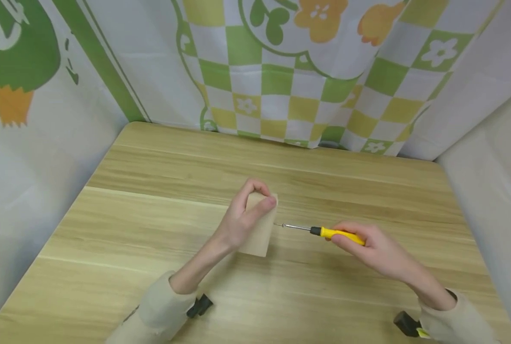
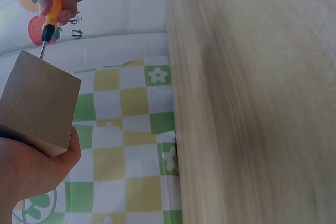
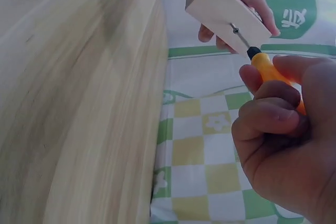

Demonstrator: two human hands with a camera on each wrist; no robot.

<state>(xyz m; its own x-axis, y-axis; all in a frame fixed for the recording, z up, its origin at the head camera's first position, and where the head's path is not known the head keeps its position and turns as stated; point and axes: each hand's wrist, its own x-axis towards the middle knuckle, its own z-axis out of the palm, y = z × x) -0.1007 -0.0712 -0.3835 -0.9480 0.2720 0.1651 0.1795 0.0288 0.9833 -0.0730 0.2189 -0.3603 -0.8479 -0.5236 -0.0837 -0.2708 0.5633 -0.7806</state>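
The left hand [image 1: 238, 222] grips a wooden block [image 1: 260, 236] above the table [image 1: 152, 227], short of its far edge; the right hand [image 1: 376, 248] grips a screwdriver [image 1: 324, 232], tip at a screw [image 3: 235, 30] seemingly started in the block's side, some shank left outside.

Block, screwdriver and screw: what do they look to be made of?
Block: probably bare, matte wood, going by its pale tan colour and faint, grain-like texture.
Screwdriver: yellow handle likely smooth plastic, given its even, saturated colour; shaft looks like bright metal, from its silvery shine.
Screw: seems to be grey metal; too small to tell alloy or coating.
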